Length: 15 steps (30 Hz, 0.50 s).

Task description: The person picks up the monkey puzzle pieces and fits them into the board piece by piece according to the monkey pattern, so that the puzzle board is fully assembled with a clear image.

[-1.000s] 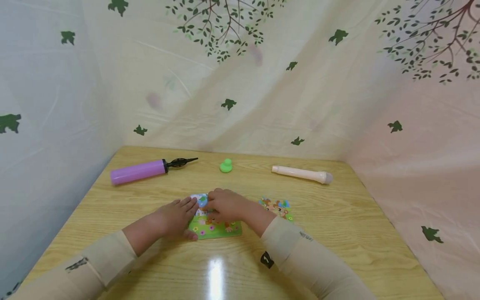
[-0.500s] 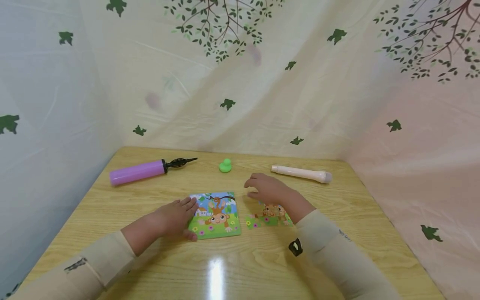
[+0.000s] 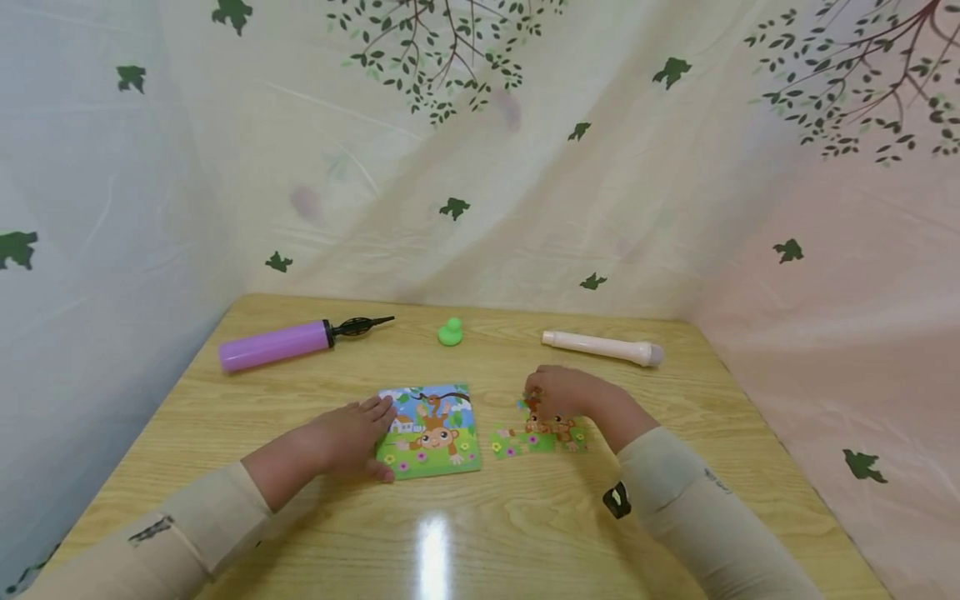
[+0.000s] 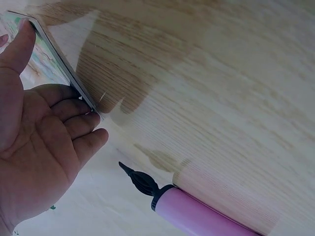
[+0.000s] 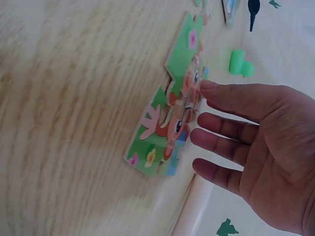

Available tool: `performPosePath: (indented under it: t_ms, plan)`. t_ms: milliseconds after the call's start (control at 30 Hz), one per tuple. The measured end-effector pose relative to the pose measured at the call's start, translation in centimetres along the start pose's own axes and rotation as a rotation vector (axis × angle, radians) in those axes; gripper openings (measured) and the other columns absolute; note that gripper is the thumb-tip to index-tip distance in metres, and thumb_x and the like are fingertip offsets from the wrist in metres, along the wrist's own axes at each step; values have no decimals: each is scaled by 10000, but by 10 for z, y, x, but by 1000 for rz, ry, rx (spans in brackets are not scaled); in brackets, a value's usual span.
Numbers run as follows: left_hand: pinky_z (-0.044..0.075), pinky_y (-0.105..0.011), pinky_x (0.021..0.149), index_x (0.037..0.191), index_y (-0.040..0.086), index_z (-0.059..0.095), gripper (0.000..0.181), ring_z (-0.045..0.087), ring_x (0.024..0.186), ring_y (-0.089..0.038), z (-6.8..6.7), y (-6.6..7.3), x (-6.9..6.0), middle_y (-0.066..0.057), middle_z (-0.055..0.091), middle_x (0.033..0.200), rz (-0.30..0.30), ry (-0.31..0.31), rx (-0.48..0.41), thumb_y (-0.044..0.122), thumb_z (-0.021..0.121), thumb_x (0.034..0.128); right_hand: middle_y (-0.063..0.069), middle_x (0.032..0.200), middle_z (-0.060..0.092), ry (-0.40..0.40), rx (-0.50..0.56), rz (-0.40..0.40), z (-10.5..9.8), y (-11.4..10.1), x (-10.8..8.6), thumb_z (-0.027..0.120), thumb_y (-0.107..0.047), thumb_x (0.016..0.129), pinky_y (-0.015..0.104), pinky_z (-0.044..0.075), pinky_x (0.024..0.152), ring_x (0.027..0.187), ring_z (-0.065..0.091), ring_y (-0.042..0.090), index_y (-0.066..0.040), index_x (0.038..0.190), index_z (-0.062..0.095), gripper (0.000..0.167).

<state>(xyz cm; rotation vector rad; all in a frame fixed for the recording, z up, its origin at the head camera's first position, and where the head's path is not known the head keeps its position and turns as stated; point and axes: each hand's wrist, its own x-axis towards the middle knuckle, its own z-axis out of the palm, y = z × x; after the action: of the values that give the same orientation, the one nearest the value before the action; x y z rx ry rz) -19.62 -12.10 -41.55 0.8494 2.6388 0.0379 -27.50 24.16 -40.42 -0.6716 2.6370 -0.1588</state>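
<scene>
Holds the right hand (image 3: 566,392) over the far side of the loose monkey puzzle pieces (image 3: 538,444), with fingertips turned down toward the wooden table (image 3: 337,533). Shows a narrow gap from thumb to fingers in the right wrist view, loosely bent, with nothing visible in the grasp. Cannot tell from either view whether touching the upper pieces or only just above. Find the puzzle pieces just to the right of the monkey picture board (image 3: 435,442), nearer to the person than the right fingertips and partly hidden under that hand. Note the long axis: roughly side to side across the table, from just beside the board's right edge out toward the right wrist, reaching higher near the right part, beneath the fingers. Count the right hand as nearer by far — directly at the puzzle pieces. Rests the left hand (image 3: 345,437) against the left side of the board, with fingers lightly parted over the upper left part and thumb by the lower left corner, touching rather than gripping. Leaves the whole board between that hand and the puzzle pieces. See farther back a purple pump (image 3: 273,346), a green toy (image 3: 451,335) and a pale pink microphone (image 3: 596,345).
</scene>
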Motion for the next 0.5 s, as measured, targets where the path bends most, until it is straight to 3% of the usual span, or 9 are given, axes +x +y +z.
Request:
performPosePath:
  t_ms: [133, 500]
  plan:
    - [199, -533, 1215, 1528, -25, 259, 999, 157, 1501, -376, 1, -1, 1, -203, 191, 1615, -6, -2, 3, 632, 612, 863, 1, 1132, 551, 9, -23, -3, 4, 1, 1, 714, -192, 882, 377, 512, 849, 988, 547, 174, -157, 1204, 634, 334]
    - [190, -531, 1218, 1531, -21, 247, 988, 140, 1505, -371, 2, -2, 2, -198, 178, 1619, 0, -4, 2, 625, 603, 874, 10, 1078, 587, 84, -64, -87, 8, 5, 1, 664, -216, 948, 393, 530, 875, 981, 585, 189, -138, 1103, 678, 174]
